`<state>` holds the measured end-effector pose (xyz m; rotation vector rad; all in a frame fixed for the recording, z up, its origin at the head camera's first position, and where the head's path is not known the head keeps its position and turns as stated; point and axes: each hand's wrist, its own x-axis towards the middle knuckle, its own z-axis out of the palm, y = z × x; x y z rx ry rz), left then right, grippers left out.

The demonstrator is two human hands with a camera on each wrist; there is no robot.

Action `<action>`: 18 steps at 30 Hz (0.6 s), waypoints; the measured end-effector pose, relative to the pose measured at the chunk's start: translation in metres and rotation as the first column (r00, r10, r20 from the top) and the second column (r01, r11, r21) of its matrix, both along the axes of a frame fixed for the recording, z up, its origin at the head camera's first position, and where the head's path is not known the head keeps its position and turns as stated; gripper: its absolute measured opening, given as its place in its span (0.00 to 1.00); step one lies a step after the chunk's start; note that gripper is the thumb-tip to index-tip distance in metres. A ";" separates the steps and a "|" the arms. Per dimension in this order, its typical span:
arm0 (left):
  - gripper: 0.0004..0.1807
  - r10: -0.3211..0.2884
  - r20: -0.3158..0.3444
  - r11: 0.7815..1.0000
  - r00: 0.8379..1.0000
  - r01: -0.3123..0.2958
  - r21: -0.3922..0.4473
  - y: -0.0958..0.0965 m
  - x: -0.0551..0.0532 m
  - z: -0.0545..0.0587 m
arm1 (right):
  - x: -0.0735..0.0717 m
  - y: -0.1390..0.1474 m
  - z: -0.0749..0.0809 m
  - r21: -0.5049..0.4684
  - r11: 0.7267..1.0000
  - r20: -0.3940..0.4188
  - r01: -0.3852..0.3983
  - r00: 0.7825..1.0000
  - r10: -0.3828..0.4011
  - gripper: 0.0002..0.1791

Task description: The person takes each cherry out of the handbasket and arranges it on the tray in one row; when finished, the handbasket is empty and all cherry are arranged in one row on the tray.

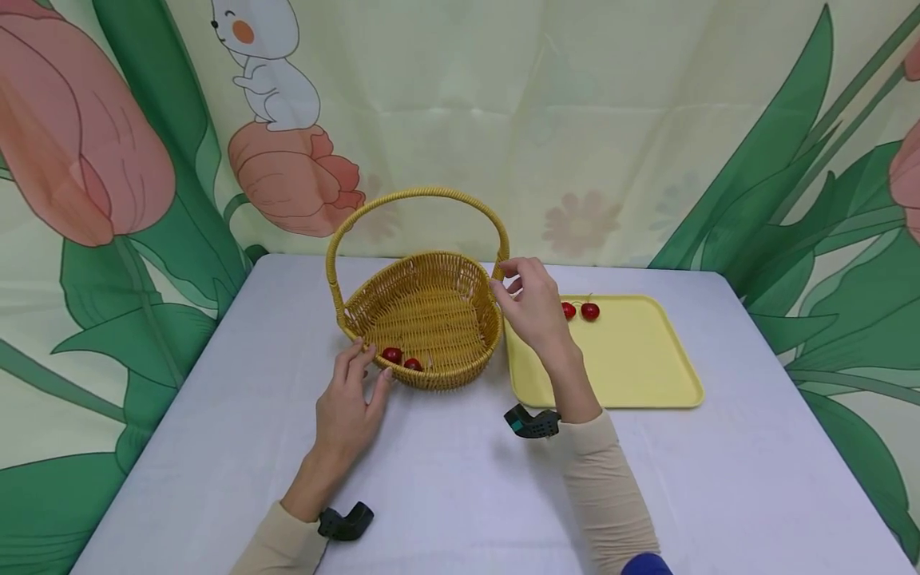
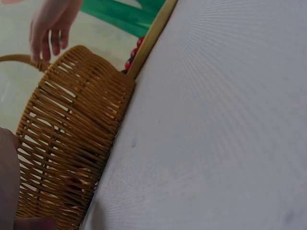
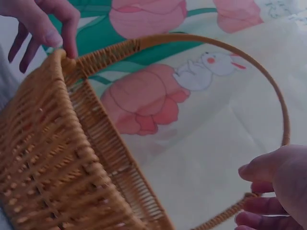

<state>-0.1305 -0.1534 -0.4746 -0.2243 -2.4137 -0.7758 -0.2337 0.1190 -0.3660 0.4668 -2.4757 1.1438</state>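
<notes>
A brown wicker basket (image 1: 431,319) with a tall arched handle (image 1: 424,192) stands on the table, two red cherries (image 1: 391,355) inside near its front rim. My left hand (image 1: 348,407) rests its fingertips on the basket's front-left rim, thumb spread apart from the fingers. On the other side, the fingers of my right hand (image 1: 535,307) are loosely bent at the right foot of the handle. The right wrist view has this hand's thumb and fingers (image 3: 266,165) apart, overlapping the handle. Nothing shows between them.
Right of the basket lies a yellow tray (image 1: 632,359), partly under my right forearm in the head view. Red cherries (image 1: 590,311) sit at its back-left; the left wrist view shows several (image 2: 129,62). A printed curtain (image 1: 460,120) hangs behind the white-covered table (image 1: 431,479).
</notes>
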 end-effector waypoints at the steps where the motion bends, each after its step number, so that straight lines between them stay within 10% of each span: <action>1: 0.25 -0.001 0.000 1.000 1.000 0.001 0.001 0.000 0.000 0.000 | 0.000 -0.003 -0.001 0.007 1.000 0.005 -0.010 1.000 0.010 0.16; 18: 0.26 0.001 0.012 1.000 1.000 -0.001 -0.003 0.000 0.000 -0.001 | -0.002 -0.048 -0.021 0.181 0.967 0.255 -0.181 0.958 0.131 0.23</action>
